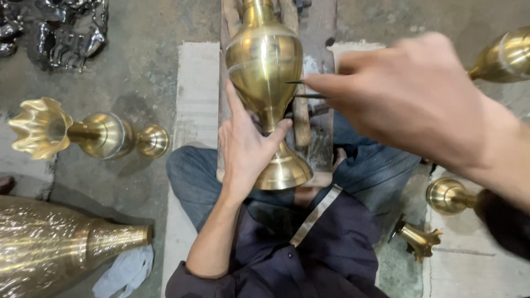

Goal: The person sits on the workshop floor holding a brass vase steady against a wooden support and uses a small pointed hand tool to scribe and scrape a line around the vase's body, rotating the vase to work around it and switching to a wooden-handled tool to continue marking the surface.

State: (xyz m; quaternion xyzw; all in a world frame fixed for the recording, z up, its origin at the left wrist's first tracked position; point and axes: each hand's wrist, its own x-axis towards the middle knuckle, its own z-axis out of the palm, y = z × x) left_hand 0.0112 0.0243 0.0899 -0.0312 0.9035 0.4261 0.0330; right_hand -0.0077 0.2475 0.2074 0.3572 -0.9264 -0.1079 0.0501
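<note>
A brass vase (265, 72) lies along a worn wooden block (317, 33) in front of the seated person, its flared foot toward the lap and its neck pointing away. The left hand (245, 146) wraps the narrow stem of the vase just above the foot, fingers (234, 102) reaching up the left side of the belly and the thumb pressed across the stem, so this hand is closed on the vase. The right hand (408, 94) comes in from the right of the vase (blurred by motion) and pinches a thin dark tool (309, 95) whose tip meets the lower right side of the belly; its fingers are clamped on that tool.

Around the vase the concrete floor (149, 66) is crowded. To the left of the vase lies a smaller brass vase with a fluted mouth (83, 132), and nearer the lower left corner a large embossed brass vessel (49, 248) rests beside a white rag (124, 270). Dark metal scrap (66, 30) sits far up to the left. To the right of the vase are another brass body (505, 55) at the frame edge, a round brass piece (450, 196) and a small fluted brass piece (419, 237). The person's own knees in blue jeans (190, 176) hem the block in on both sides.
</note>
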